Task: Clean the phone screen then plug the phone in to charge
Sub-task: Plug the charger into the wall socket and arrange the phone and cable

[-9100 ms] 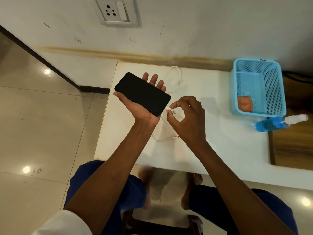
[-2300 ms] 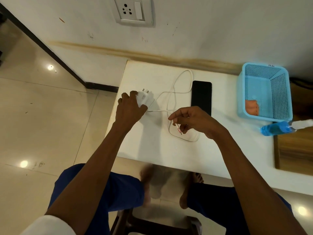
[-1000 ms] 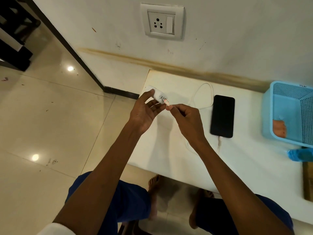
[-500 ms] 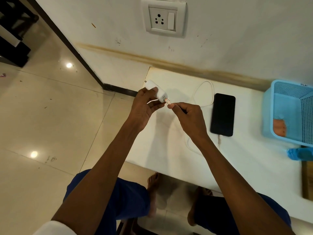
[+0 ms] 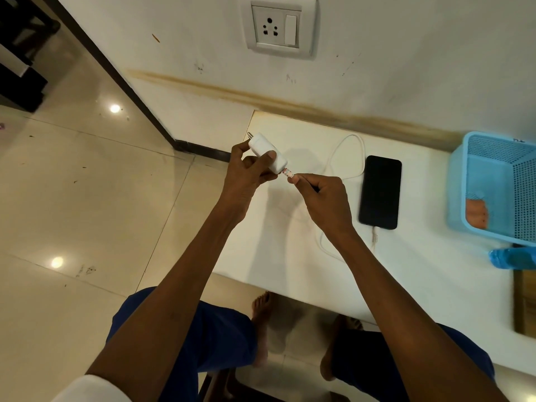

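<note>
A black phone point(image 5: 380, 191) lies screen up on the white table point(image 5: 420, 274), with a white cable point(image 5: 352, 153) plugged into its near end. My left hand point(image 5: 249, 172) grips a white charger adapter point(image 5: 265, 150) above the table's left corner, its pins pointing up and left. My right hand point(image 5: 322, 195) pinches the cable's USB plug point(image 5: 288, 172), which sits at the adapter's port. How deep the plug sits cannot be made out. A white wall socket point(image 5: 280, 26) with a switch is on the wall above.
A light blue perforated basket point(image 5: 493, 158) holding an orange cloth point(image 5: 477, 213) stands at the table's right. A blue spray bottle point(image 5: 512, 258) lies just in front of it. Tiled floor is to the left, my knees and bare feet below the table edge.
Earlier my left hand held the phone; now it lies on the table with the cable attached. Both hands lifted the adapter and USB plug and brought them together over the last second.
</note>
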`<action>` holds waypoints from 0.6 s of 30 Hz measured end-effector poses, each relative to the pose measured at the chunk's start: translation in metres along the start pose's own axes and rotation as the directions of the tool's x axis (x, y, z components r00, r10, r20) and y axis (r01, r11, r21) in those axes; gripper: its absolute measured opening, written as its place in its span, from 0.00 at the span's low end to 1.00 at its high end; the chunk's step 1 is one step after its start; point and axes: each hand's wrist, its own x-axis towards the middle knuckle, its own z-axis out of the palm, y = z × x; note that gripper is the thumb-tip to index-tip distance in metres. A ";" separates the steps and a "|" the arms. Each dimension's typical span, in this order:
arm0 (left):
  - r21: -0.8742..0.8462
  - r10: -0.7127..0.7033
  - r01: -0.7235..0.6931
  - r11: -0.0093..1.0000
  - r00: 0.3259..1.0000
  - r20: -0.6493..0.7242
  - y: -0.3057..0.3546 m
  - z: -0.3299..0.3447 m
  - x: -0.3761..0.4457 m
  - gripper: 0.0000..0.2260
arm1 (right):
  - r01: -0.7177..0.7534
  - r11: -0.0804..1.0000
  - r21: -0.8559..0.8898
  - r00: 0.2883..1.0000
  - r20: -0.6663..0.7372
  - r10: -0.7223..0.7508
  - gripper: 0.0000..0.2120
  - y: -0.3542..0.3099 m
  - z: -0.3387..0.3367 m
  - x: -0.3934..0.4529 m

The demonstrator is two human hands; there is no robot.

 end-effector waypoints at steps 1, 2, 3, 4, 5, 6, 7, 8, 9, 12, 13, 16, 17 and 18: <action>0.001 0.000 0.000 1.000 1.000 0.003 0.000 0.000 -0.001 0.27 | -0.005 1.000 0.010 1.000 0.001 0.005 0.09 0.000 0.000 0.000; -0.008 -0.003 0.003 1.000 1.000 0.006 0.000 0.000 -0.001 0.27 | -0.013 1.000 0.025 1.000 -0.003 0.013 0.08 0.001 0.001 0.000; -0.022 -0.007 0.007 1.000 1.000 0.009 0.000 0.000 -0.002 0.27 | -0.023 0.999 0.045 1.000 -0.009 0.023 0.08 0.001 0.001 0.000; -0.034 -0.011 0.011 0.999 1.000 0.009 0.000 0.000 -0.002 0.26 | -0.031 0.998 0.063 0.999 -0.015 0.032 0.08 0.002 0.001 0.001; -0.043 -0.014 0.014 0.999 1.000 0.007 -0.001 0.000 -0.003 0.26 | -0.033 0.997 0.075 0.999 -0.017 0.035 0.07 0.002 0.001 0.001; -0.047 -0.014 0.014 0.999 1.000 0.003 -0.001 0.000 -0.003 0.25 | -0.028 0.996 0.081 0.999 -0.015 0.030 0.07 0.002 0.001 0.001; -0.046 -0.012 0.012 0.999 1.000 -0.001 -0.001 0.001 -0.002 0.25 | -0.018 0.996 0.082 1.000 -0.010 0.019 0.07 0.002 0.001 0.001; -0.044 -0.010 0.009 0.999 1.000 -0.007 -0.001 0.001 -0.002 0.25 | -0.006 0.997 0.080 1.000 -0.006 0.007 0.07 0.001 0.001 0.002; -0.041 -0.008 0.008 0.999 1.000 -0.014 -0.001 0.002 -0.002 0.25 | 0.002 0.997 0.076 1.000 -0.005 -0.001 0.07 0.001 0.000 0.002; -0.059 -0.020 0.018 0.998 0.999 -0.030 0.001 0.002 -0.002 0.26 | 0.003 0.997 0.074 1.000 -0.013 -0.002 0.06 0.001 -0.001 0.004; -0.071 -0.027 0.024 0.997 0.999 -0.032 0.002 0.002 -0.002 0.26 | 0.006 0.997 0.072 1.000 -0.015 -0.005 0.05 0.001 -0.001 0.004; -0.104 -0.048 0.044 0.994 0.998 -0.030 0.001 0.001 -0.002 0.27 | 0.012 0.999 0.047 0.999 -0.047 -0.009 0.02 0.002 0.001 0.004; -0.108 -0.053 0.050 0.993 0.998 -0.028 0.000 0.002 -0.002 0.26 | 0.018 0.999 0.035 0.998 -0.068 -0.016 0.01 0.003 0.002 0.003; -0.108 -0.058 0.055 0.993 0.998 -0.027 0.000 0.003 -0.002 0.26 | 0.026 0.999 0.024 0.995 -0.093 -0.024 0.02 0.004 0.003 0.003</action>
